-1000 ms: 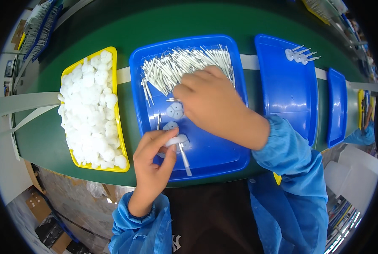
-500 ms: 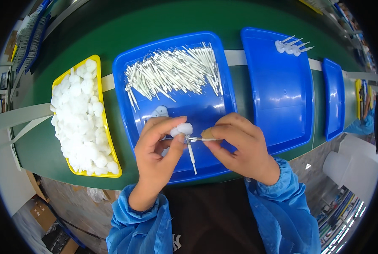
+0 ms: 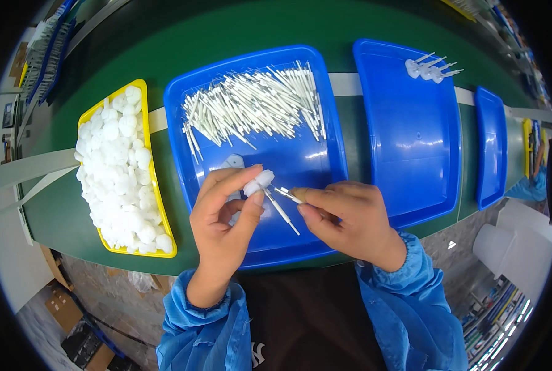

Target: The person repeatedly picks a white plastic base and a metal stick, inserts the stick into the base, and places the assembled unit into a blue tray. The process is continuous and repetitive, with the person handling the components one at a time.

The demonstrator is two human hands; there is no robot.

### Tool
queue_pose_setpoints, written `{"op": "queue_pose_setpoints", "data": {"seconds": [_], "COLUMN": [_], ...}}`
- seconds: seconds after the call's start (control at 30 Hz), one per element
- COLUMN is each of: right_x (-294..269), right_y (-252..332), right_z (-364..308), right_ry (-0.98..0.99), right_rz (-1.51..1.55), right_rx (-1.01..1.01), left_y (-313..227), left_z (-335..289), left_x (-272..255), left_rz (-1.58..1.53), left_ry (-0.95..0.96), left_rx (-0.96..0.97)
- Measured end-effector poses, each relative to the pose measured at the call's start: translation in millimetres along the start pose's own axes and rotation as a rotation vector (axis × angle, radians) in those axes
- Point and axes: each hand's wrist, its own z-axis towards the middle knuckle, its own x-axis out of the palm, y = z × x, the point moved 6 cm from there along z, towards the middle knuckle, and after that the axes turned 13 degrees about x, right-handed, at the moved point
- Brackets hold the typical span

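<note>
Between thumb and fingertips, my left hand [image 3: 221,219] pinches a small white rounded plastic piece [image 3: 259,183]. One thin white stick [image 3: 283,214] juts from it, slanting down to the right. My right hand [image 3: 356,216] grips a second thin white stick [image 3: 289,196], whose tip points at the plastic piece; whether they touch I cannot tell. Both hands are over the near part of a blue tray [image 3: 288,154]. A heap of thin white sticks [image 3: 251,105] fills that tray's far half. Partly hidden behind my left hand lies a pale lobed piece [image 3: 234,162].
At left, a yellow tray [image 3: 160,207] is heaped with white plastic pieces [image 3: 118,173]. A second blue tray [image 3: 412,154] on the right holds several pieces with sticks [image 3: 425,69] in its far corner. Beyond it is a smaller blue tray [image 3: 491,148]. The worktop [image 3: 226,31] is green.
The plastic piece in my left hand has tilted, and its stick has swung to the right. My right hand has shifted slightly down, its stick now angled up toward the piece.
</note>
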Motion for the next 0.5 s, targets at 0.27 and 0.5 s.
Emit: {"op": "queue_pose_setpoints", "data": {"seconds": [0.27, 0.5], "right_x": [4.2, 6.9], "right_y": [-4.6, 0.8], "right_z": [0.9, 9.5], "right_ry": [0.067, 0.043], "right_rz": [0.102, 0.03], "right_rx": [0.114, 0.059], "left_y": [0.0, 1.4], "left_z": [2.7, -0.7], "left_x": [-2.2, 3.4], "left_rz": [0.176, 0.181], "left_ry": [0.087, 0.087], "left_rx": [0.152, 0.086]}}
